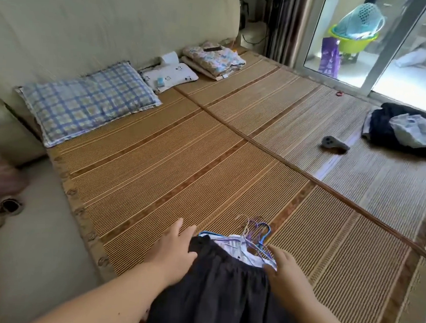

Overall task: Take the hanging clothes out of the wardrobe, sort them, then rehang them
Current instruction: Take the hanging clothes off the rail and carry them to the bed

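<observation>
Mat-covered bed (208, 146) (sunlit) — glass door (366, 41)

soft daylight, glaring glass door (381, 47)

Black skirt (222, 295), blue and purple hangers (257, 233) — blue-checked pillow (85, 102), tan striped mat (206, 166).

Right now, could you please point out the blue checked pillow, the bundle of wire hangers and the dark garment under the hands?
blue checked pillow (87, 99): head view, its middle.
wire hangers (257, 231): head view, the hooks.
dark garment (223, 293): head view, its front.
</observation>
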Demonstrator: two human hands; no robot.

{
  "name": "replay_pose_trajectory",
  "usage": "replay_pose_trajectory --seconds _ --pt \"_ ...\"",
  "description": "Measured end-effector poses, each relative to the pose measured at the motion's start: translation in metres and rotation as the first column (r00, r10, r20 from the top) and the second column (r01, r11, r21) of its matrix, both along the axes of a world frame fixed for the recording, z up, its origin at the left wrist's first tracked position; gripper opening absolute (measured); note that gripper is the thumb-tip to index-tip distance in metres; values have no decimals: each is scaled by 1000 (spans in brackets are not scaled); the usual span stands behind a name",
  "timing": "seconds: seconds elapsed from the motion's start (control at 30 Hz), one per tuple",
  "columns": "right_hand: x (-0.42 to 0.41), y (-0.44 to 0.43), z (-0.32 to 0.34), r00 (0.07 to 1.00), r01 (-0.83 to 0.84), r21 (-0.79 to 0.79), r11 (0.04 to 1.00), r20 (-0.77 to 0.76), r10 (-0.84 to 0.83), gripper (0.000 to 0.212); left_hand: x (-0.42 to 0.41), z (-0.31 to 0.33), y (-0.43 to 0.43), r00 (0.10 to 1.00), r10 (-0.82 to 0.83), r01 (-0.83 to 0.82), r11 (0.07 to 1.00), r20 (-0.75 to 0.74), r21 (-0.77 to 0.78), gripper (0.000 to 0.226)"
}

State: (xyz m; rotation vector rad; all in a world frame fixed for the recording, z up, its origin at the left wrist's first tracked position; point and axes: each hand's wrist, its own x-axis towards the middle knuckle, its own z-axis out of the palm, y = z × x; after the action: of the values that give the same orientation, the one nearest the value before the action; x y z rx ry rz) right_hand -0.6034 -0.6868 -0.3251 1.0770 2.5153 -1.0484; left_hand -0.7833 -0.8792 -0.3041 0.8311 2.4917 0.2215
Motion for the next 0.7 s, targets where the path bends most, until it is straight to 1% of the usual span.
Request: replay_pose_trajectory --seconds 0.1,0.2,0.3,0.43,0.53,0.7 --pt "-40 -28 33 981 -177 55 983 -73 181 56 -1 33 -25 997 -4 5 1000 -81 15 65" --pt "-82 -66 82 911 -363 150 920 -149 383 58 -4 78 -58 992 35 -28 998 -124 60 66" --pt "-121 -117 142 798 -499 296 814 -210 565 57 -8 134 -104 970 114 -92 989 -213 114 70" --pt "-155 -203 224 606 -596 454 662 -287 742 59 -8 214 -195 879 243 -177 965 -411 191 73" --pt "-171 -269 272 460 -627 537 564 -329 825 59 1 263 -270 788 292 -221 956 -541 194 75" --pt "-186 -391 333 227 -642 646 413 -354 907 61 29 325 -386 659 357 -333 928 -662 169 77"
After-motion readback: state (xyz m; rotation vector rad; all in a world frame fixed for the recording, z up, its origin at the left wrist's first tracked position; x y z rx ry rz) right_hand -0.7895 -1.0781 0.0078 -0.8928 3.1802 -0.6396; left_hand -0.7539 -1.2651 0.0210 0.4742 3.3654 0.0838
